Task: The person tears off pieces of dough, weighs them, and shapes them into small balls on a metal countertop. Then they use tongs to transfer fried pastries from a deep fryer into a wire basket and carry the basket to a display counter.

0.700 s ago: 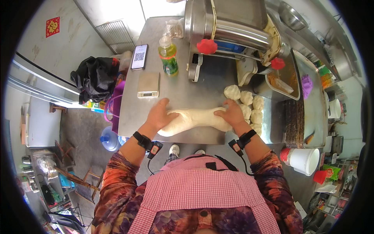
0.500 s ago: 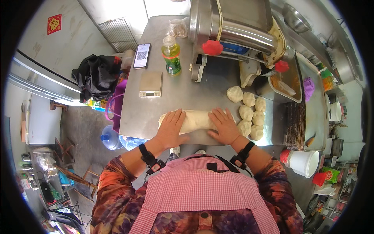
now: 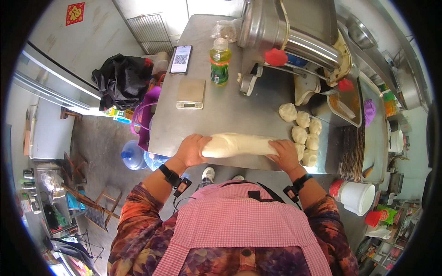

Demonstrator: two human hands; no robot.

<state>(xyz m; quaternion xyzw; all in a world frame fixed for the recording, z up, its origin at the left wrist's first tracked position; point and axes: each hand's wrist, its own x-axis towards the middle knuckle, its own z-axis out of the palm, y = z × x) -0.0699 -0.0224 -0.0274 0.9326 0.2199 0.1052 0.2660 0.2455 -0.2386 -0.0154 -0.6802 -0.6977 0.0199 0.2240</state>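
The left hand (image 3: 191, 151) is gripping the left end of a long dough roll (image 3: 239, 145) while the right hand (image 3: 286, 155) is grasping its right end, the dough stretching between them along the near edge of the metal surface (image 3: 239, 110), left of some dough balls (image 3: 299, 134).

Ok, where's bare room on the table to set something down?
The widest bare patch of the steel table lies between the scale, green bottle, dough balls and dough roll. A narrower strip runs between scale and left edge. The right side is crowded: dough balls, metal pan and roller machine sit close together.
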